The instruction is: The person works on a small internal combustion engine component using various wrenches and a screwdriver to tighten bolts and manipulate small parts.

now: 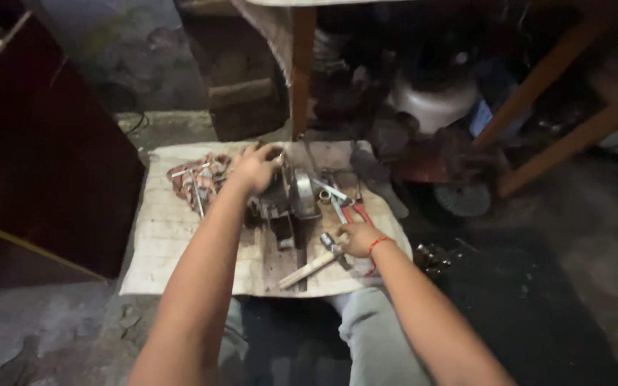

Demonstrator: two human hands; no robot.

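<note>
A grey metal engine part sits in the middle of a stained white mat on the floor. My left hand rests on top of its left side, fingers curled over it. My right hand, with a red thread at the wrist, closes around the head end of a hammer with a pale wooden handle that lies on the mat. Red-handled pliers and a few wrenches lie just beyond my right hand.
A patterned rag with metal tools lies at the mat's left rear. A dark red panel stands at left. Wooden legs, a white container and machine parts crowd the back right. My knees are below the mat.
</note>
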